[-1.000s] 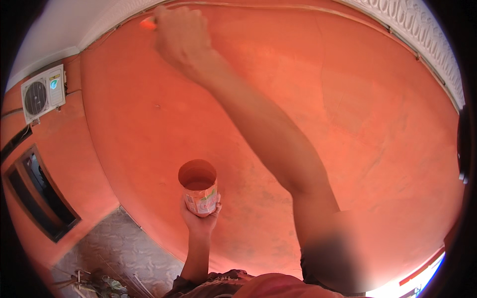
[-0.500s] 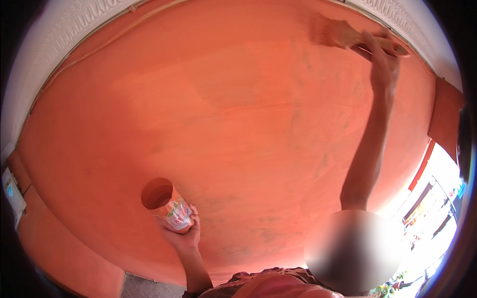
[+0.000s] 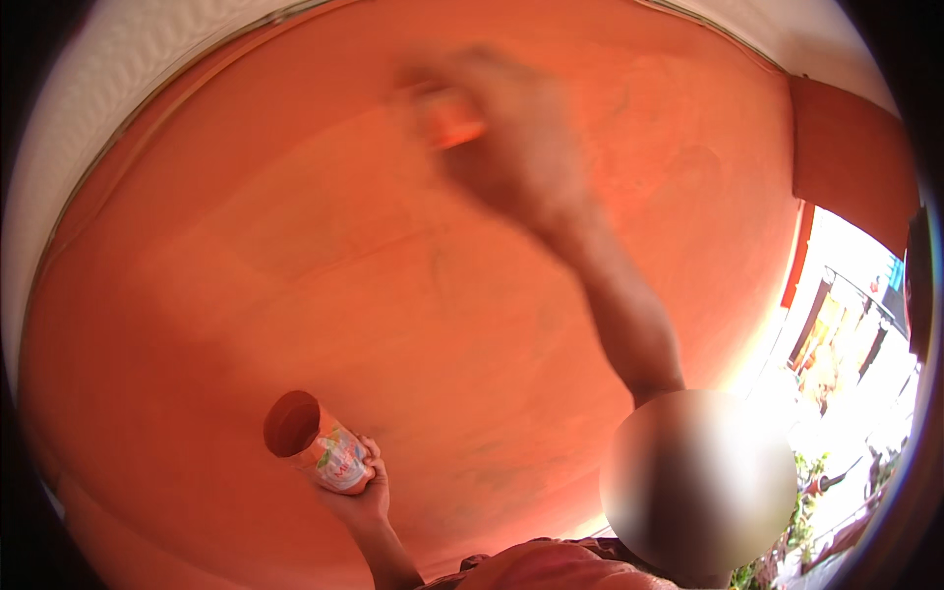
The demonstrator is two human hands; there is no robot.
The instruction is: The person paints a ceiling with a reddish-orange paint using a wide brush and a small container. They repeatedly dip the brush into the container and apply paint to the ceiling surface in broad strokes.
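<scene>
The lower part of the tilted container [image 3: 331, 455] is clasped by the curled left hand [image 3: 364, 501]; a blurred orange object [image 3: 453, 124] is gripped in the right hand [image 3: 526, 138]. Beyond both hands, a patchy orange wall [image 3: 413, 324] is bordered above by pale moulding [image 3: 90, 138], rightward by a bright opening [image 3: 841, 305].

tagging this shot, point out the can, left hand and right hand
can [image 3: 323, 449], head view, outer side below the rim
left hand [image 3: 362, 502], head view, palm near the can's base
right hand [image 3: 519, 140], head view, blurred back of the hand
</scene>
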